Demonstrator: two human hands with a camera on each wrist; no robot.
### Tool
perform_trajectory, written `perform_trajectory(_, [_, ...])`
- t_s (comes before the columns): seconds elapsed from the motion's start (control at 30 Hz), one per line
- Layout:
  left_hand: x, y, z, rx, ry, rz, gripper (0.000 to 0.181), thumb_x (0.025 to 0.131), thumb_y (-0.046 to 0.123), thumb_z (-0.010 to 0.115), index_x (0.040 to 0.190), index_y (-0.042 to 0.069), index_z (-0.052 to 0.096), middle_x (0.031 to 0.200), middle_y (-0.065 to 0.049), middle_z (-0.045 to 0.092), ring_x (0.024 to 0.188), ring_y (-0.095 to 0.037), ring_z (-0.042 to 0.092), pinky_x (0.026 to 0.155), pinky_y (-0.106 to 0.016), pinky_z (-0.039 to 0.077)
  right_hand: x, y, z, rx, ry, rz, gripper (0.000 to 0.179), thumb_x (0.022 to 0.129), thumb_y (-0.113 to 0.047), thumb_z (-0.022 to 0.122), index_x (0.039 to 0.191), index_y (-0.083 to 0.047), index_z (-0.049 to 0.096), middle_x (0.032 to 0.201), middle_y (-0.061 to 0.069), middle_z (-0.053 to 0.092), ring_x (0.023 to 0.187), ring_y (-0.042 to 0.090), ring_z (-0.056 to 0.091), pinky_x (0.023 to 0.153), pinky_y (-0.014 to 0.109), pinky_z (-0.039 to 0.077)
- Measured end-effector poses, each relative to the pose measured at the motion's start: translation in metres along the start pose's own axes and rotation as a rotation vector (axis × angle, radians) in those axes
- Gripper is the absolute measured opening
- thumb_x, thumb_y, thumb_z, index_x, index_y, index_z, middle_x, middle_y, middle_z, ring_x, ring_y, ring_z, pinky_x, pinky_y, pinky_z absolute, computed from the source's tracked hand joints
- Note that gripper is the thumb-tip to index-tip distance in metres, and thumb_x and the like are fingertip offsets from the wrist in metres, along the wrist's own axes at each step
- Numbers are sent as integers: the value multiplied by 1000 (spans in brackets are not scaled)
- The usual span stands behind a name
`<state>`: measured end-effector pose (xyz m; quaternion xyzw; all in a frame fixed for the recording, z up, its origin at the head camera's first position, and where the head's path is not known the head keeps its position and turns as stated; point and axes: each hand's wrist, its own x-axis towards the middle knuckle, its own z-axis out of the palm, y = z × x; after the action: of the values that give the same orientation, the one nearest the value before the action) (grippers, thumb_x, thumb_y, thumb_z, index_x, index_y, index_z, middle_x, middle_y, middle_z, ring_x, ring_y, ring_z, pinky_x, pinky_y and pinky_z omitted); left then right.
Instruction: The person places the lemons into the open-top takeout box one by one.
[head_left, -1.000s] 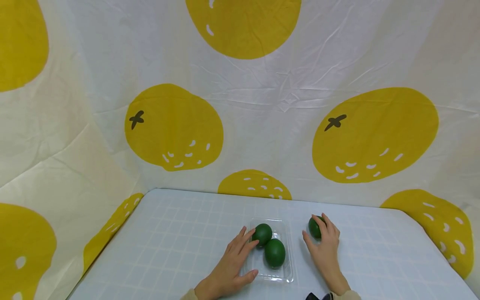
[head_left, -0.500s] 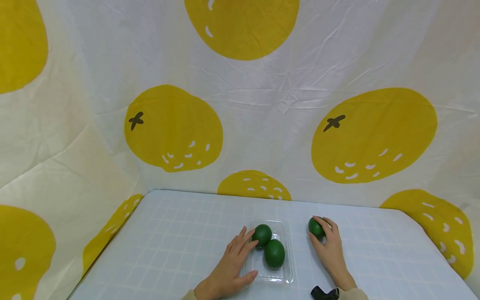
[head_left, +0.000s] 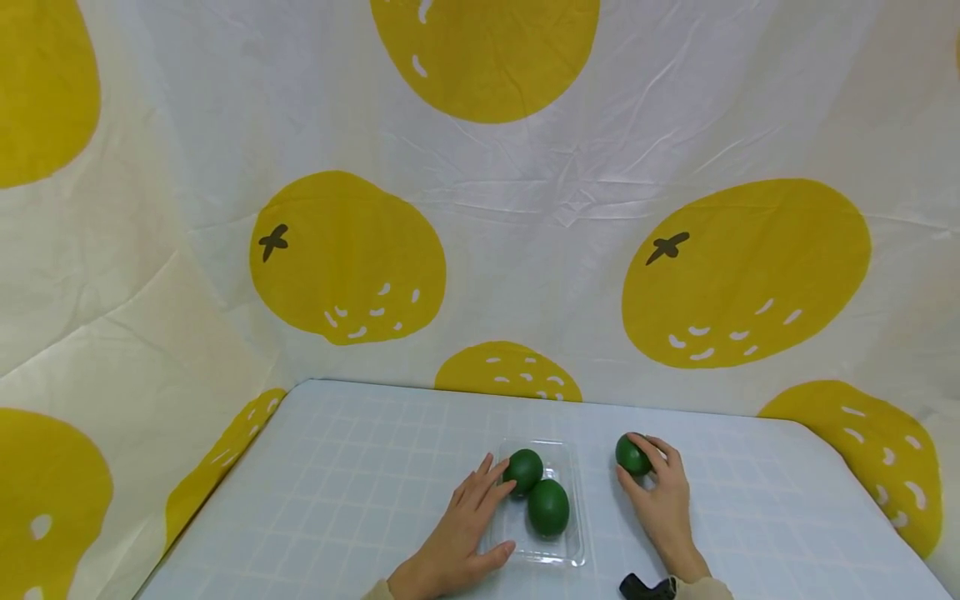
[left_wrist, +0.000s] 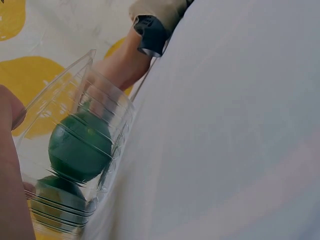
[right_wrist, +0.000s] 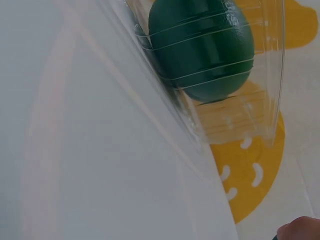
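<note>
A clear plastic tray point(head_left: 534, 554) lies on the table with two smooth, dark green egg-shaped fruits inside, a farther one point(head_left: 523, 472) and a nearer one point(head_left: 548, 507). My left hand point(head_left: 461, 533) spreads its nearly straight fingers over the tray's left side, the fingertips at the farther fruit; whether they press on it I cannot tell. To the right of the tray, my right hand point(head_left: 660, 500) holds a third green fruit point(head_left: 632, 455) between thumb and fingers, low over or on the table. The left wrist view shows both tray fruits through the ridged wall point(left_wrist: 107, 85).
The table point(head_left: 360, 467) has a pale checked cloth. Behind and left of it hangs a white curtain point(head_left: 525, 275) printed with big yellow fruit. A black wrist camera point(head_left: 647, 587) sits at my right wrist.
My right thumb and fingers have closed in on the third fruit, which has barely shifted. The left hand and the tray stay where they were.
</note>
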<state>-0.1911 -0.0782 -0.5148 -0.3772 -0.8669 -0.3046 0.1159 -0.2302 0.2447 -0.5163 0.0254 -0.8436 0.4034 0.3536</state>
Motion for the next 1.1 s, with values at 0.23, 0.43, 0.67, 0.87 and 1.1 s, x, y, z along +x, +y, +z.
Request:
perform_trajectory(0.23, [0, 0, 1, -1, 5, 2, 66, 94, 40, 59, 152, 18, 37, 165, -3, 17, 152, -28, 7, 111, -65, 23, -3, -2, 4, 51, 66, -127, 61, 68, 3, 85, 125, -14, 69, 127, 18, 55, 111, 33, 55, 92, 7, 32])
perform_trajectory(0.43, [-1, -1, 1, 8, 8, 6, 67, 94, 40, 59, 152, 17, 36, 165, -3, 17, 152, -28, 7, 111, -64, 23, -7, -18, 6, 143, 80, -215, 62, 68, 6, 84, 126, -8, 68, 130, 19, 55, 112, 14, 54, 96, 9, 35])
perform_trajectory(0.67, [-1, -2, 2, 11, 19, 8, 67, 94, 40, 59, 152, 16, 36, 165, -3, 17, 152, -28, 8, 111, -65, 23, -13, -53, 10, 342, 110, -456, 54, 68, 6, 80, 120, 8, 65, 123, 34, 53, 115, 15, 56, 96, 14, 43])
perform_trajectory(0.87, [-1, -1, 1, -4, 19, 1, 70, 94, 40, 59, 154, 14, 33, 165, -2, 18, 152, -28, 8, 112, -64, 22, -21, -70, 13, 402, 92, -546, 46, 80, -11, 79, 118, 9, 65, 121, 37, 53, 116, 22, 56, 97, 16, 44])
perform_trajectory(1.1, [-1, 1, 1, 32, 54, 26, 74, 93, 39, 61, 154, 9, 31, 163, -6, 22, 151, -31, 13, 110, -62, 26, -33, -93, 15, 475, -8, -636, 44, 81, -13, 79, 118, 8, 65, 120, 36, 53, 112, 27, 58, 98, 18, 44])
